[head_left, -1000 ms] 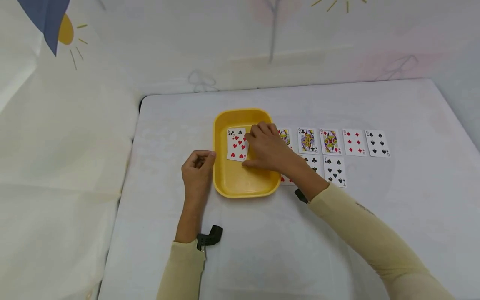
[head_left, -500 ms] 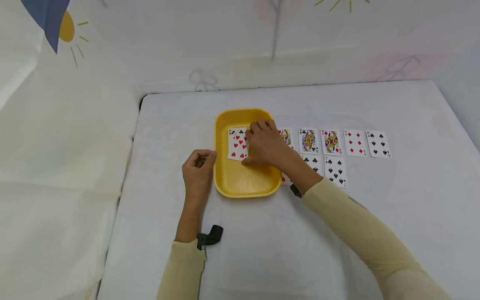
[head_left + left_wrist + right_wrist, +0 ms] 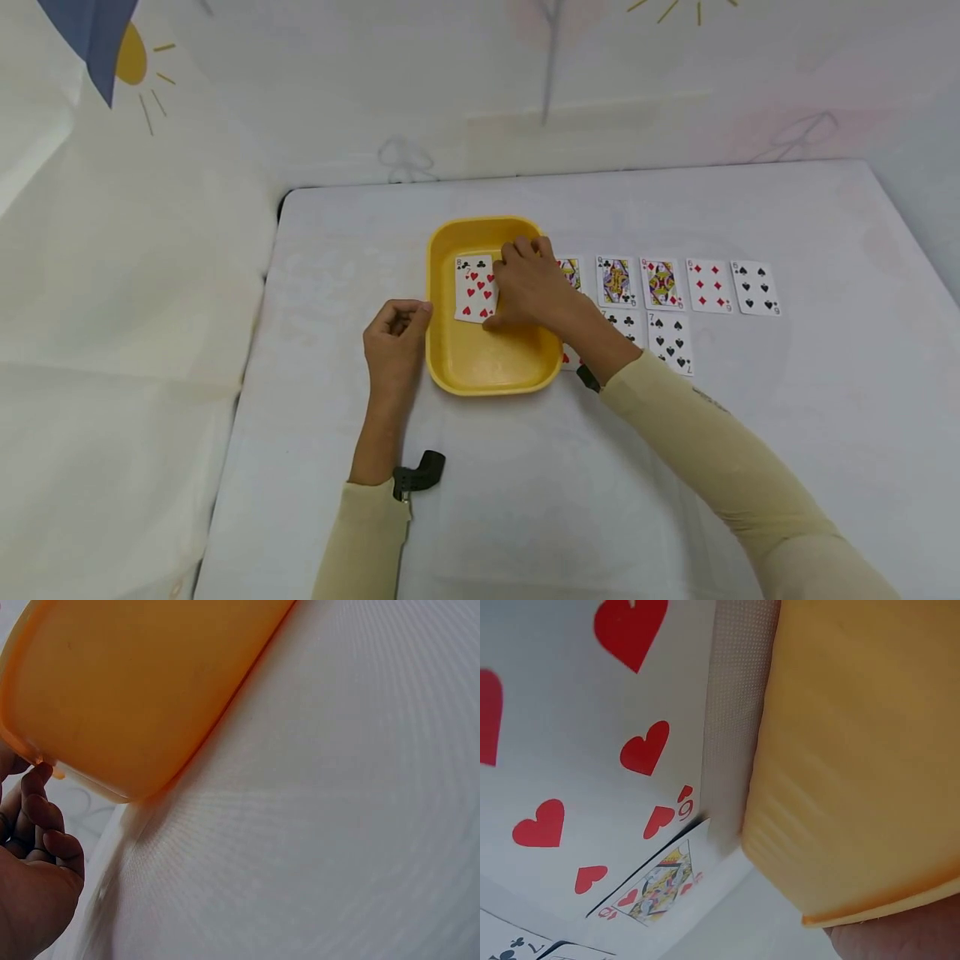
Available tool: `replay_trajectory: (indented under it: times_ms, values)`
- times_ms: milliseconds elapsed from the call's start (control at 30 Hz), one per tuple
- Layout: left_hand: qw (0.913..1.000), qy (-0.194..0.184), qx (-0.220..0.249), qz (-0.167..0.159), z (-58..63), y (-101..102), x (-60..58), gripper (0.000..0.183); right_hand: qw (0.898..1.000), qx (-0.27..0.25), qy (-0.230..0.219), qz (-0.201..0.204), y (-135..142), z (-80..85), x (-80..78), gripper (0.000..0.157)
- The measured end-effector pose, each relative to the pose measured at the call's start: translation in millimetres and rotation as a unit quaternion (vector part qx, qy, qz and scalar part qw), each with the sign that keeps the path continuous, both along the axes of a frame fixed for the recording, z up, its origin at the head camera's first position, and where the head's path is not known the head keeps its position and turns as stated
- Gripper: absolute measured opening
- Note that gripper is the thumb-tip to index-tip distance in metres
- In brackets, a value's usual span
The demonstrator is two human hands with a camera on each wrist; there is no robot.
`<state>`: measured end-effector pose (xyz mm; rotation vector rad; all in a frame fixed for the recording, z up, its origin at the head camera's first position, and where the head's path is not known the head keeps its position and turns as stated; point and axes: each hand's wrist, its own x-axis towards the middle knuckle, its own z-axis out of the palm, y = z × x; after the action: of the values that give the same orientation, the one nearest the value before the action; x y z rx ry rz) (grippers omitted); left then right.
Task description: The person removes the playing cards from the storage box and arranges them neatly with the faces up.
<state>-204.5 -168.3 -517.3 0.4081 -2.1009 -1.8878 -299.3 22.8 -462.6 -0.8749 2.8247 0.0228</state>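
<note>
In the yellow tray, a seven of hearts overlaps an eight of clubs. My right hand reaches over the tray's right wall and pinches at the right side of these cards, fingers at the upper edge and thumb by the lower corner. The hand hides what lies under its palm. In the right wrist view, a bit of this hand shows below the tray wall. My left hand pinches the tray's left rim, its other fingers curled, as the left wrist view also shows at the rim.
Right of the tray, face-up cards lie in two rows: a queen of clubs, a queen of diamonds, a six of diamonds, a six of spades and a seven of spades. A hearts card lies beside the tray, partly under the right arm.
My right forearm has shifted slightly left, while its hand stays at the cards. The left hand, tray and laid-out cards stay where they were.
</note>
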Motion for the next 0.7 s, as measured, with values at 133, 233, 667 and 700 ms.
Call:
replay_trajectory:
  times_ms: [133,233,667,700]
  values:
    - [1.0,-0.003,-0.002,0.0,0.1,0,-0.1,0.022,1.0,-0.014,0.008,0.011,4,1.1,1.8,0.081]
    - [1.0,-0.004,-0.004,0.0,0.2,-1,0.0,0.022,0.999,-0.018,0.016,0.024,8,3.3,4.0,0.084]
    - [0.9999,-0.007,-0.015,0.002,0.0,-5,-0.9,0.022,0.997,-0.057,0.022,0.046,31,28.8,27.5,0.088]
    - [0.9998,-0.009,-0.017,0.002,0.1,-6,-0.9,0.022,0.997,-0.06,0.025,0.046,34,30.4,29.2,0.088]
